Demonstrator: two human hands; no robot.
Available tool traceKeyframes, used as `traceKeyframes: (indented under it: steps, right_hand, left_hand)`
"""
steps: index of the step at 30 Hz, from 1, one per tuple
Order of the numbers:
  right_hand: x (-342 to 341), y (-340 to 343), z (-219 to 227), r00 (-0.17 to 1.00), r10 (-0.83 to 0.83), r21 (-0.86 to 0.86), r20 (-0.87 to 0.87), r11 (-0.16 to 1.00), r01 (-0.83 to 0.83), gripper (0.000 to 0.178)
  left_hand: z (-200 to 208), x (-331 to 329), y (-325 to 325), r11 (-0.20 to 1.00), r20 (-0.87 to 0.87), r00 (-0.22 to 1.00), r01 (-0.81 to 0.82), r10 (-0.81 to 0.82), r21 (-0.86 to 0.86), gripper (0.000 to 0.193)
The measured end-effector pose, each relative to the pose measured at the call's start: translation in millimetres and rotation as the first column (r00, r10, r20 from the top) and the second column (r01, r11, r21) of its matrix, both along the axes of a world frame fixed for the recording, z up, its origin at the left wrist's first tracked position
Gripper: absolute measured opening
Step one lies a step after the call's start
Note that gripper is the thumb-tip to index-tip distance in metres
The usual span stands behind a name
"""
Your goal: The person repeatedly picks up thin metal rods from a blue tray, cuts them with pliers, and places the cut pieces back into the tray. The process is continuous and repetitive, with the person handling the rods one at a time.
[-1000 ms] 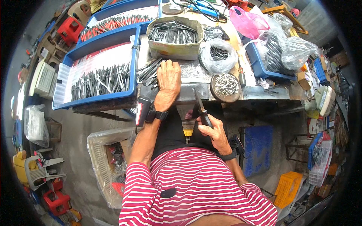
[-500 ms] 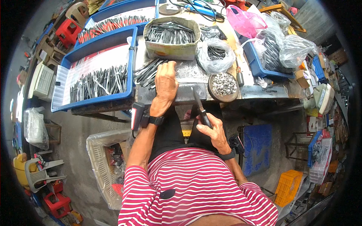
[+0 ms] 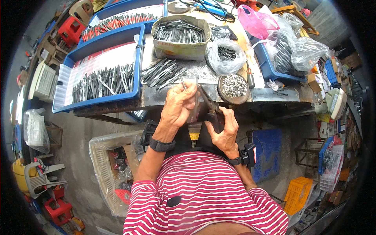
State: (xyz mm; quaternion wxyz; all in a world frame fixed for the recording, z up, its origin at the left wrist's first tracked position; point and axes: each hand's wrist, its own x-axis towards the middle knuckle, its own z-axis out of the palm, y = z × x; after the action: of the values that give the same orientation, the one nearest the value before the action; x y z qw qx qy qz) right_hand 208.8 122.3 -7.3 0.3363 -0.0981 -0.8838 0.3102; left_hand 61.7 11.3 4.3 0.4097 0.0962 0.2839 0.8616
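While pinched in left fingers (image 3: 184,88), metal piece (image 3: 196,84) upright.

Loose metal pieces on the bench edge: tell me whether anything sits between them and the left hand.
Nothing visible does. The left hand, holding thin metal pieces, is just in front of the loose metal pieces on the workbench, with only bare bench top between. The cardboard box stands behind the pile and the round dish to its right.

Two blue trays (image 3: 138,62), one cardboard box (image 3: 180,50)
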Motion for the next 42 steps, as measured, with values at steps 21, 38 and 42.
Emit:
traceKeyframes:
  steps: [21, 38, 42]
  right_hand:
    - [15, -4, 4, 0.957, 0.254, -0.610, 0.141, 0.783, -0.118, 0.035]
    - [32, 19, -9, 0.837, 0.486, -0.939, -0.251, -0.334, -0.087, 0.044]
    - [29, 17, -8, 0.866, 0.473, -0.983, -0.160, -0.158, -0.096, 0.039]
  left_hand:
    - [-4, 37, 20, 0.725, -0.697, 0.623, -0.654, 0.355, -0.215, 0.010]
    - [-3, 7, 9, 0.702, -0.837, -0.507, -0.672, -0.207, 0.234, 0.018]
    - [3, 1, 3, 0.458, -0.917, -0.252, -0.885, -0.308, 0.089, 0.026]
